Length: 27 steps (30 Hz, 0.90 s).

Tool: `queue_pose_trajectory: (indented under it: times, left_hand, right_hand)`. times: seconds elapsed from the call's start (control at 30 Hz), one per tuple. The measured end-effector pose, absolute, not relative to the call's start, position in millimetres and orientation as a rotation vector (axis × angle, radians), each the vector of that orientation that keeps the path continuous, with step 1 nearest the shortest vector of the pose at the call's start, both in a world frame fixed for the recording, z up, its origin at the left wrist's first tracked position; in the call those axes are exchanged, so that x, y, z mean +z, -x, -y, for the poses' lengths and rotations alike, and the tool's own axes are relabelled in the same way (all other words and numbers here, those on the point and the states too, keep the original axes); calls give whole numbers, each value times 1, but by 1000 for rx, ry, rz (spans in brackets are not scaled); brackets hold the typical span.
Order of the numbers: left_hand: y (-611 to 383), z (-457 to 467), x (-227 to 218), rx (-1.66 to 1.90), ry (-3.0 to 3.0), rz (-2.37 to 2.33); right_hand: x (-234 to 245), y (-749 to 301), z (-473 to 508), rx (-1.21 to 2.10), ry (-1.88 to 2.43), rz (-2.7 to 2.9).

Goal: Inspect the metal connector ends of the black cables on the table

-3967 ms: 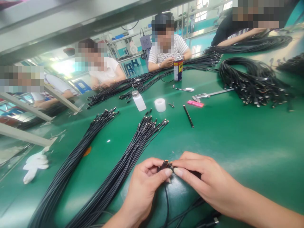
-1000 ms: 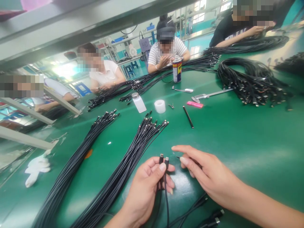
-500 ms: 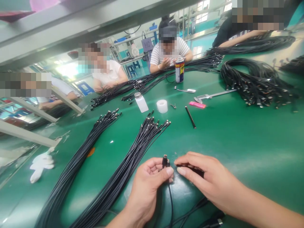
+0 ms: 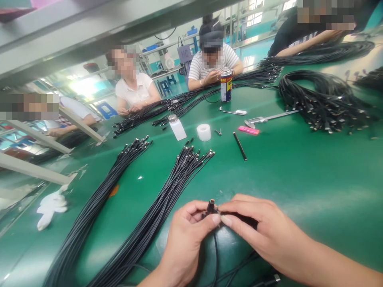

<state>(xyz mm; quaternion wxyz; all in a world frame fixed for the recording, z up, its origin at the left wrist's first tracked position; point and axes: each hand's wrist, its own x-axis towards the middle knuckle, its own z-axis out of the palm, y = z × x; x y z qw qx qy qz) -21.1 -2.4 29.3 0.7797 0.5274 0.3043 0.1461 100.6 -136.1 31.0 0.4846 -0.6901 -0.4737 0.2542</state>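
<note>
My left hand [image 4: 185, 235] is closed round the black plug ends [image 4: 211, 207] of a thin cable, thumb and forefinger pinching them upright just above the green table [image 4: 299, 179]. My right hand [image 4: 260, 231] meets it from the right, its thumb and forefinger pinched against the same plugs. The cable [image 4: 216, 255] drops down between my wrists toward the near edge. A long bundle of black cables [image 4: 167, 195] lies just left of my hands, with a second bundle [image 4: 98, 199] farther left.
A white bottle [image 4: 176, 127], a tape roll [image 4: 204, 132], a black pen [image 4: 239, 146], a pink item [image 4: 248, 130], a caliper [image 4: 266, 118] and a spray can [image 4: 226, 85] stand mid-table. Coiled cables [image 4: 320, 99] fill the right. A white glove [image 4: 49, 207] lies left. Several people work opposite.
My right hand, open and apart from the plugs a second ago, has closed in and pinched them beside my left thumb. The plugs sit lower in my left hand.
</note>
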Motion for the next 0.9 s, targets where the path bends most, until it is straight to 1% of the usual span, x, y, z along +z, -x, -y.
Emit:
queue_pose_trajectory:
  times: [0.27, 0.37, 0.9]
  left_hand:
    - [19, -4, 36, 227, -1087, -607]
    - [20, -4, 36, 247, -1117, -630]
    - [26, 1, 31, 400, -1595, -651]
  right_hand:
    - [35, -103, 136, 588, 1664, 1141]
    - [34, -102, 136, 585, 1679, 1143]
    - [34, -100, 136, 588, 1682, 1186]
